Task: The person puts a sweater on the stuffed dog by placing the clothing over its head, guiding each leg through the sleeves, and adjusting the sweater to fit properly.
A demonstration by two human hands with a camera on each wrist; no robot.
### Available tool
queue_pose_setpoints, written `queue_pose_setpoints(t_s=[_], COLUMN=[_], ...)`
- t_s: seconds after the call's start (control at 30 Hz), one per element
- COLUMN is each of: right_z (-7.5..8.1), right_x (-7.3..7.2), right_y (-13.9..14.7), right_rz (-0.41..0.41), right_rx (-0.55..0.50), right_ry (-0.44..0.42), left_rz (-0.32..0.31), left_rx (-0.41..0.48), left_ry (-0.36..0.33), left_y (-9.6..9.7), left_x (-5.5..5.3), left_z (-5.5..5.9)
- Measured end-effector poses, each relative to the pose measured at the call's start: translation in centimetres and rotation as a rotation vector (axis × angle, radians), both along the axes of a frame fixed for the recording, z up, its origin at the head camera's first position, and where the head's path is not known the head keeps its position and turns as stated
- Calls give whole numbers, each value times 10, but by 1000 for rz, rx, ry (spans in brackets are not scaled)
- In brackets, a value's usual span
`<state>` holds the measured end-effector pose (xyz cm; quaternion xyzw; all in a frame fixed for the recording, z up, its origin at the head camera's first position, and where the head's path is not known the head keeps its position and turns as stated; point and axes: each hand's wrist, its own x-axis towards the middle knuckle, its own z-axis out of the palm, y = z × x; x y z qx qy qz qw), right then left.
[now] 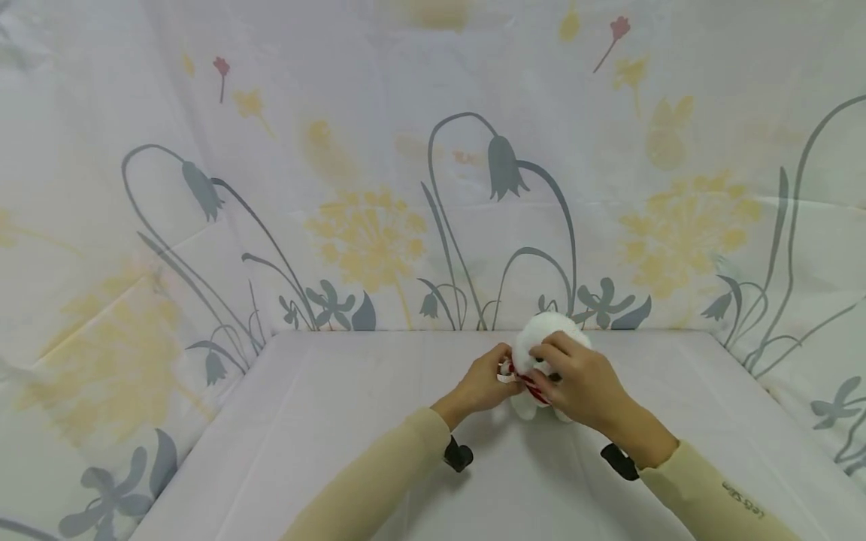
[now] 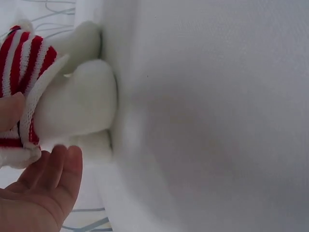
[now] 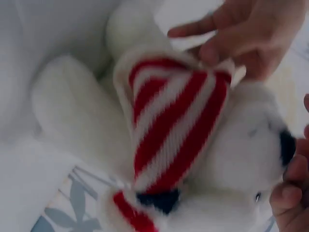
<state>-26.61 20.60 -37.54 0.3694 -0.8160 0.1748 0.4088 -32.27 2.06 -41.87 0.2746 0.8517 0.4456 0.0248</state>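
Note:
A white plush bear (image 1: 549, 330) with a black nose sits at the back of the white table. Red and white stripes run over its knitted sweater (image 3: 178, 121). At the bear's side, my left hand (image 1: 483, 383) grips it by the arm, thumb over the striped knit and fingers below in the left wrist view. My right hand (image 1: 588, 379) holds the bear's head from the front, with fingertips (image 3: 287, 195) at the muzzle in the right wrist view. The bear's legs (image 2: 77, 101) rest on the tabletop; much of its face is hidden behind the right hand in the head view.
The white-covered table (image 1: 365, 398) ends at a hanging cloth (image 1: 379, 98) printed with grey and yellow flowers, which also closes off both sides. Black wrist mounts (image 1: 458, 454) show under both wrists, below beige sleeves (image 1: 379, 481).

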Motion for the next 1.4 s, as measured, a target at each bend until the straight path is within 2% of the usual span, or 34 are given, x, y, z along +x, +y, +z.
queue_pose_setpoints(t_s=[0.13,0.33,0.5,0.63,0.83,0.97,1.17,1.3,1.4], right_z=[-11,-16,-21,-25,-26,-24,-25,-29,-31], right_x=[10,17,18,12,-1,-5,-7,-8,-9], right_y=[-8,-7,-5,1,8,9,10,11,12], right_rz=[55,-4,-18,12,31,19,-18,-40,-24], right_rx=[22,-50,-49,-66,-104,-129,-124,-95,-95], right_ry=[33,36,-11,-25,-71,-58,-24,-13,-28], left_rz=[-54,-30,-25,28,151,187,179,137,100], left_rx=[37,18,-18,-6,52,77,102,142,166], left_ry=[-33,-108,-106,-109,-91,-62,-35,-70,-110], left_y=[4,9,15,21,35,39,36,30,25], left_x=[0,3,5,5,1,-2,-1,1,4], left_z=[0,0,-5,-6,-9,-10,-8,-2,4])
